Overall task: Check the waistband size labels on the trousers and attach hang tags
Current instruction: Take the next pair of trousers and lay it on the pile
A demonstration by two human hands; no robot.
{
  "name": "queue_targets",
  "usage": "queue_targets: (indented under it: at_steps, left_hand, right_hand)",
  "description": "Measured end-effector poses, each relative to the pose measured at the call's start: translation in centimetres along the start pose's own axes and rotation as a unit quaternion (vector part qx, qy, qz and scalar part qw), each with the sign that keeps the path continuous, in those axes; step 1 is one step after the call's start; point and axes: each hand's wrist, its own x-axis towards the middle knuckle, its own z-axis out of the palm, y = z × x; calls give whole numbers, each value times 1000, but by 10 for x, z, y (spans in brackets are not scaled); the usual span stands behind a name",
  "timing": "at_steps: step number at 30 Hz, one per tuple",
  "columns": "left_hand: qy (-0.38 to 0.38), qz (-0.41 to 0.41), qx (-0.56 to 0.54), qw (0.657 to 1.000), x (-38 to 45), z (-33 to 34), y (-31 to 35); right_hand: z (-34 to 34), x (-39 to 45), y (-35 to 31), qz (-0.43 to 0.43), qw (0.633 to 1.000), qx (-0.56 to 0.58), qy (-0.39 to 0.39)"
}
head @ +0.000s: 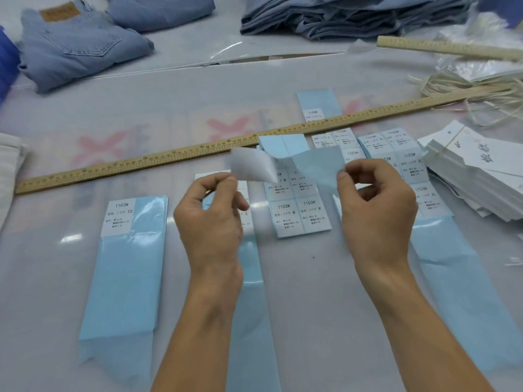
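My left hand (210, 213) pinches a white sticker label (250, 166) that curls up from its backing. My right hand (377, 205) pinches the light blue backing strip (317, 165) the label is peeling from. Both are held above the table. Below them lie several blue backing strips with white size stickers: one marked XS (127, 250) at the left, a sheet marked M (300, 213) in the middle, sheets marked XL (396, 154) at the right. A stack of white hang tags (475, 171) lies at the right. Folded jeans (76, 43) lie at the far left.
A long wooden ruler (198, 151) runs diagonally across the table behind my hands. A second ruler (447, 48) lies at the far right. A pile of denim (353, 15) sits at the back. Cream strings (481, 97) lie in a tangle at the right.
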Motion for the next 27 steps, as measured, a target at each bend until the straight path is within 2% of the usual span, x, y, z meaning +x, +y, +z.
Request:
queue_targets:
  at_steps: [2, 3, 5, 7, 9, 11, 14, 22, 24, 27]
  left_hand:
    - [28, -39, -39, 998, 3, -3, 1]
    - [28, -49, -42, 998, 3, -2, 2]
    - [14, -67, -40, 997, 0, 1, 2]
    - [-11, -105, -57, 993, -6, 7, 2]
    - [-45, -161, -103, 981, -11, 14, 3]
    - [-71, -204, -134, 967, -16, 19, 5]
    - [-87, -229, -143, 959, -19, 21, 6]
    - [-114, -210, -137, 961, -19, 21, 6]
    - [-131, -191, -131, 964, -19, 21, 8]
    - [-142, -155, -153, 966, -18, 18, 16]
  right_hand:
    - [0, 0, -1, 3, 1000, 11, 18]
    - [-1, 0, -3, -30, 999, 13, 22]
    - [-1, -2, -7, -149, 989, -11, 15]
    - [2, -7, -10, -261, 963, -54, -23]
    - [5, -11, -9, -312, 944, -82, -65]
    - [4, -11, -7, -317, 939, -100, -86]
    - [2, -7, -5, -322, 936, -120, -73]
    - [4, -7, -4, -311, 943, -109, -32]
    - [5, -8, -3, -274, 956, -98, -40]
    - [3, -6, 1, -135, 990, -26, -41]
